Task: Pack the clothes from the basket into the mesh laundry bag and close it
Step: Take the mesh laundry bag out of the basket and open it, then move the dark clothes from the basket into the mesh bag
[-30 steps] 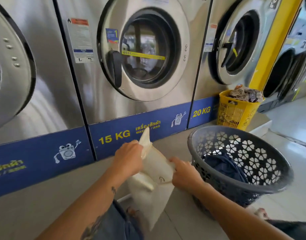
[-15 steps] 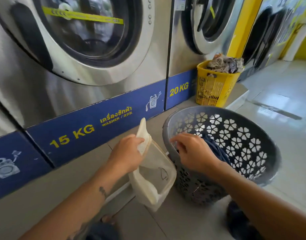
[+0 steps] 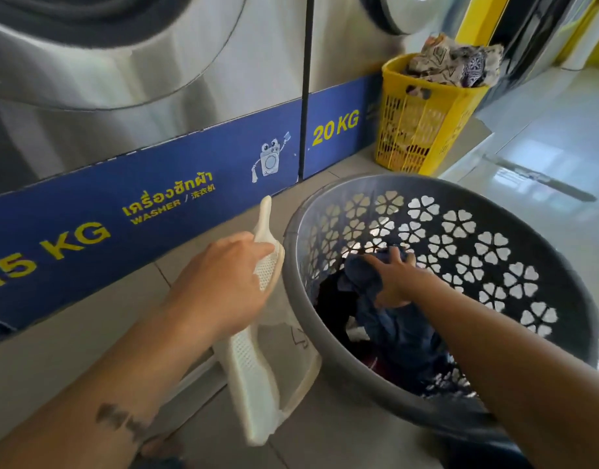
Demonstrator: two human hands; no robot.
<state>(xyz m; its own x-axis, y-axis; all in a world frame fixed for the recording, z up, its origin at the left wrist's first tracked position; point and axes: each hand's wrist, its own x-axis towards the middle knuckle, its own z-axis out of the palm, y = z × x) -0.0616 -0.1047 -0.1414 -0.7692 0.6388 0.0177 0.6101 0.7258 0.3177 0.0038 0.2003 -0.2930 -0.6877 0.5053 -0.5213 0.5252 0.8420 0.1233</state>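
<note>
A round grey basket (image 3: 515, 228) with flower-shaped holes stands on the floor at the right. Dark blue clothes (image 3: 403, 330) lie at its bottom, with a black piece and a bit of white beside them. My right hand (image 3: 393, 282) reaches down inside and closes on the top of the blue garment. My left hand (image 3: 223, 282) holds the cream mesh laundry bag (image 3: 254, 367) by its upper edge, just left of the basket. The bag hangs down with its mouth partly open toward the basket.
Steel washing machines (image 3: 156, 62) with a blue base strip marked 15 KG and 20 KG stand close in front. A yellow basket (image 3: 423, 123) full of patterned cloth sits at the back right. Glossy tiled floor (image 3: 545, 147) spreads to the right.
My right hand left the bag, passed over the basket rim and went down onto the blue clothes. My view tilted down and to the right. My left hand kept hold of the bag.
</note>
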